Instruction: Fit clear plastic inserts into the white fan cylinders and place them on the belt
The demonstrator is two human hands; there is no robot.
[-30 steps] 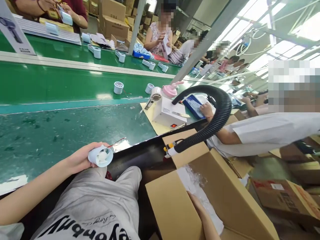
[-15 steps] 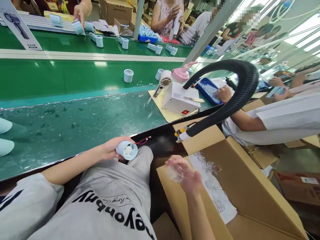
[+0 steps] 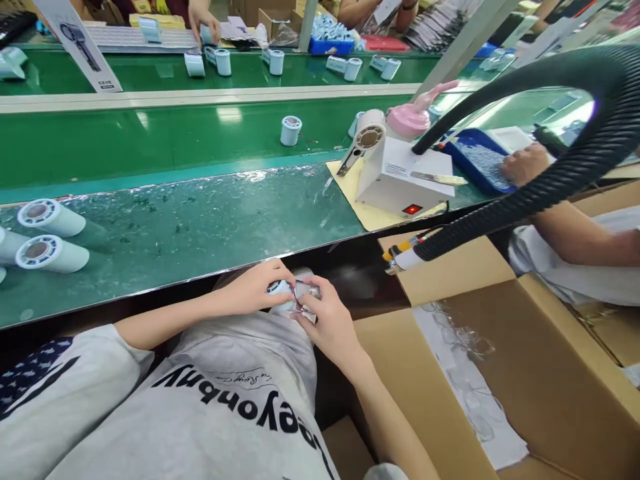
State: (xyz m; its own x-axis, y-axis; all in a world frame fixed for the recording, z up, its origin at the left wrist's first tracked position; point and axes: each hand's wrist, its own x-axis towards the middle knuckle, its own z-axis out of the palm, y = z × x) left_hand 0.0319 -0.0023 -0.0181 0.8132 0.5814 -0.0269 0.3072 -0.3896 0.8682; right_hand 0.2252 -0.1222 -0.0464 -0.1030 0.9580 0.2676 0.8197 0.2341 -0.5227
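Your left hand (image 3: 257,288) has its fingers clamped around a light-blue casing (image 3: 281,287) over your lap, just off the table's (image 3: 240,217) near edge; your right hand (image 3: 333,323) meets it at thin dark wires (image 3: 297,298), fingers bent close, though whether they grip cannot be told. Keep the casing steady and handle the wires gently, without tugging. Beside your right arm, an open cardboard box (image 3: 555,353) holds clear plastic pieces (image 3: 460,340) and white sheeting (image 3: 503,433). Near the table's near edge, rightward, a blue tray (image 3: 473,179) holds small pale bits (image 3: 480,160).
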